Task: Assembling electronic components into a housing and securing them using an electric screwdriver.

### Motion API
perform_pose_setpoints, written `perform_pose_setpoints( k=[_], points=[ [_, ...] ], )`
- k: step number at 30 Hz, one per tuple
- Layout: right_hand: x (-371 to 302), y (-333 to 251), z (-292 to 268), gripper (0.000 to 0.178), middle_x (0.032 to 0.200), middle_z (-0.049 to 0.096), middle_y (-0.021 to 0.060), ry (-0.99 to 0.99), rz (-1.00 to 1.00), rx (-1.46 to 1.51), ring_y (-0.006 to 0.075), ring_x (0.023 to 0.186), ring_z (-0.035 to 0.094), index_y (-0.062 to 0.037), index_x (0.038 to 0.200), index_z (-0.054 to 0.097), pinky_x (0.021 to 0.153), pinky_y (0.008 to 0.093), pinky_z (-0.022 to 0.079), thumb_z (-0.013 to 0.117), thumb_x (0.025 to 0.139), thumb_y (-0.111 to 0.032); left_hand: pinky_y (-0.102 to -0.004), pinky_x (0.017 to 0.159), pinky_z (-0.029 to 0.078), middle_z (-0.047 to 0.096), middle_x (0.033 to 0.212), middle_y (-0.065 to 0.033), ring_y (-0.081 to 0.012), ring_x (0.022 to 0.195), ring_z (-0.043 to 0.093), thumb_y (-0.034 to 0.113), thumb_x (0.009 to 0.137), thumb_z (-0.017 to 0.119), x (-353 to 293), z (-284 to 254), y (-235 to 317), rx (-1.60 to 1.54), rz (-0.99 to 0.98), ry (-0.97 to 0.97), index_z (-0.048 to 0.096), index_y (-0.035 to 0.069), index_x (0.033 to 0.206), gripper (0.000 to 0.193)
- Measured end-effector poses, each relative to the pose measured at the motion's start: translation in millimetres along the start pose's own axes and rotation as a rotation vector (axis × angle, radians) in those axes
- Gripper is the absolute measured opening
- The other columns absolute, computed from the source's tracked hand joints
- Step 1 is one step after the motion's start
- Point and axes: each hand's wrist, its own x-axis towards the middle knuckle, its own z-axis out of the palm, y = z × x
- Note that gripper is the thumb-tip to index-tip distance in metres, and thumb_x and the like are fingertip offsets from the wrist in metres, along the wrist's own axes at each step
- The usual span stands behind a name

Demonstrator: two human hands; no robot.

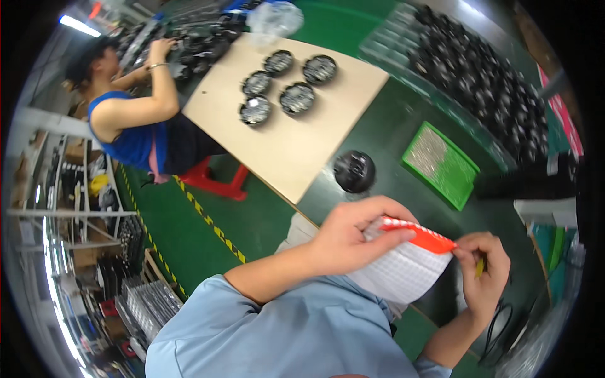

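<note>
In front of my chest, my left hand is closed on a white sheet marked with a fine grid, perhaps a sheet of small stickers. Along its upper edge runs a red strip with a row of white marks, under my left thumb. At the strip's right end my right hand pinches the corner between thumb and forefinger. Something small and yellow shows among the right hand's fingers; I cannot tell what it is. Beyond my left hand a round black part sits on the dark green table.
A green tray holds many small screw-like pieces. Behind it, a clear tray bears many black parts. Several round black parts with shiny insides stand on a cream board. At left a co-worker sits on a red stool.
</note>
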Motion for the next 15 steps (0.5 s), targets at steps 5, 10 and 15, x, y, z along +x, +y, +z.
perform_pose_setpoints(
  k=[5, 10, 15],
  points=[
    [-4.7, 3.8, -3.8, 0.017, 0.082, 0.069, 0.0067, -0.025, 0.087, 0.048, 0.0092, 0.061, 0.039, -0.0013, 0.087, 0.060, 0.057, 0.0241, 0.032, 0.073, 0.081, 0.006, -0.0264, 0.087, 0.052, 0.071, 0.106, -0.0076, -0.0119, 0.099, 0.067, 0.003, 0.097, 0.068, 1.4, 1.1, 0.0, -0.048, -0.025, -0.059, 0.066, 0.000, 0.114, 0.017],
    [-7.5, 7.6, -19.0, 0.015, 0.089, 0.065, 0.0077, -0.042, 0.178, 0.129, 0.0066, 0.069, 0.044, -0.0013, 0.088, 0.057, 0.062, 0.0216, 0.032, 0.070, 0.085, 0.006, -0.0256, 0.093, 0.049, 0.068, 0.112, -0.0053, -0.0082, 0.107, 0.062, 0.006, 0.100, 0.066, 9.4, 14.1, -8.3, -0.312, -0.105, -0.099, 0.061, -0.001, 0.117, 0.019],
    [-7.2, 8.8, -31.5, 0.013, 0.096, 0.065, 0.0085, -0.015, 0.258, 0.194, 0.0057, 0.073, 0.048, -0.0016, 0.096, 0.055, 0.067, 0.0191, 0.037, 0.067, 0.093, 0.000, -0.0272, 0.094, 0.048, 0.065, 0.113, -0.0053, -0.0084, 0.109, 0.060, 0.008, 0.101, 0.063, 23.6, 26.6, -13.3, -0.389, -0.153, -0.164, 0.058, 0.000, 0.117, 0.019]
  ],
)
